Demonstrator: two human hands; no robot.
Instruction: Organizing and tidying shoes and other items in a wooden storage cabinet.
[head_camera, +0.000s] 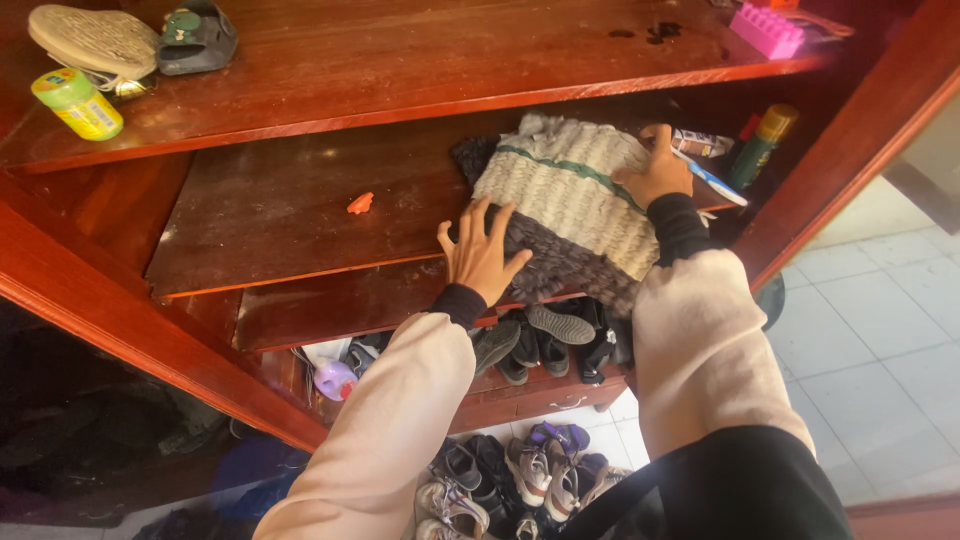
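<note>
Up on the top shelf (420, 60) sit a woven pouch (92, 40), a dark sandal (197, 37), a yellow-green tube (77, 103) and a pink toy brick (767, 31). A small orange scrap (359, 203) lies on the middle shelf; a spray can (762, 145) stands far right. Shoes (540, 345) crowd below, sneakers (520, 480) on the floor.

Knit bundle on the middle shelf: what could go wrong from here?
1. The knit bundle overhangs the shelf edge; if the left hand lets go, it may slide onto the shoes below.
2. The right hand could nudge the tube or the spray can off.
</note>
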